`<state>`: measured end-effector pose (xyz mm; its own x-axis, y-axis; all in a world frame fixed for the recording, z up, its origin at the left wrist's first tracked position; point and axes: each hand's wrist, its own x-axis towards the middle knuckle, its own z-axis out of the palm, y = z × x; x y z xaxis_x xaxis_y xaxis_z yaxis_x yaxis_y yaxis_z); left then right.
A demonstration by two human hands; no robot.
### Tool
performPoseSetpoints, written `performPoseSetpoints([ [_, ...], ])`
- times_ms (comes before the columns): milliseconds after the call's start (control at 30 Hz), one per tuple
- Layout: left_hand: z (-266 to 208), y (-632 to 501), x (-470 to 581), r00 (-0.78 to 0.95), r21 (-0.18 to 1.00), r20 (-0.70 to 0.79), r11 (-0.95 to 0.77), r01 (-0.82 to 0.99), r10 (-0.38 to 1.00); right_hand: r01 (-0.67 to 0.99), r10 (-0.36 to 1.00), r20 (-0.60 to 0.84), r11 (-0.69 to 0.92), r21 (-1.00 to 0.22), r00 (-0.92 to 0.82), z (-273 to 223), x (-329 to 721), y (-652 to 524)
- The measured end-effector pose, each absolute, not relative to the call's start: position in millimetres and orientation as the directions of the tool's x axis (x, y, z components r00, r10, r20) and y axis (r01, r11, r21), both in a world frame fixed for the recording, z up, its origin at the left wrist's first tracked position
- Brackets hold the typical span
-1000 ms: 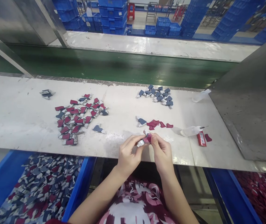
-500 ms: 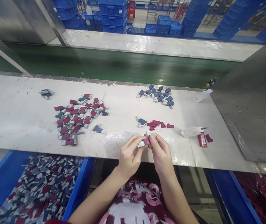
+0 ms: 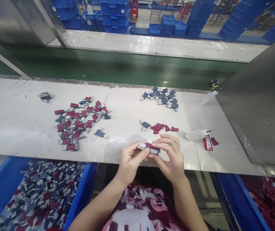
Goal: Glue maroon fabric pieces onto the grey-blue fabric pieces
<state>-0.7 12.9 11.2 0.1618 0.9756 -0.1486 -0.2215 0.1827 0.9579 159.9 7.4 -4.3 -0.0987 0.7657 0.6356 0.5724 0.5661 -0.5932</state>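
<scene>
Between my two hands, over the front edge of the white bench, is a small plastic part (image 3: 154, 150) in dark blue and light grey with a dark red face. My left hand (image 3: 132, 160) grips its grey end between thumb and fingers. Fingers and thumb of my right hand (image 3: 172, 157) close on its other end, fingertips on the red face. Just beyond lie loose dark red flat pieces (image 3: 158, 127) and a blue-grey part (image 3: 145, 125). A clear squeeze bottle (image 3: 197, 134) with a thin tip lies to the right, beside a red packet (image 3: 208, 143).
Red-faced parts (image 3: 76, 123) are heaped left, blue-grey ones (image 3: 163, 96) at the back. Below the bench stand a blue bin (image 3: 81, 186) of parts and another blue bin (image 3: 250, 199) of red pieces. A metal panel (image 3: 260, 106) bounds the right; a green belt (image 3: 128, 69) runs behind.
The part has been turned in my hands, so its long side and red face now show. My right hand has opened its grip wider and shifted slightly right.
</scene>
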Motion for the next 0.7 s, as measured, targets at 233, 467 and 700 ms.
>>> performPoseSetpoints([
  [233,13,19,-5,0.251,0.928,-0.228,0.288,-0.236,0.941,0.591,0.818,0.553,0.528,-0.61,-0.159,-4,159,10],
  [467,2,25,-11,0.284,0.91,-0.276,0.345,-0.228,0.918,0.572,0.82,0.544,0.535,-0.622,-0.176,-14,148,14],
  [700,-18,52,-48,0.148,0.978,-0.074,0.043,0.206,0.986,0.643,0.825,0.534,0.513,-0.569,-0.186,-31,150,19],
])
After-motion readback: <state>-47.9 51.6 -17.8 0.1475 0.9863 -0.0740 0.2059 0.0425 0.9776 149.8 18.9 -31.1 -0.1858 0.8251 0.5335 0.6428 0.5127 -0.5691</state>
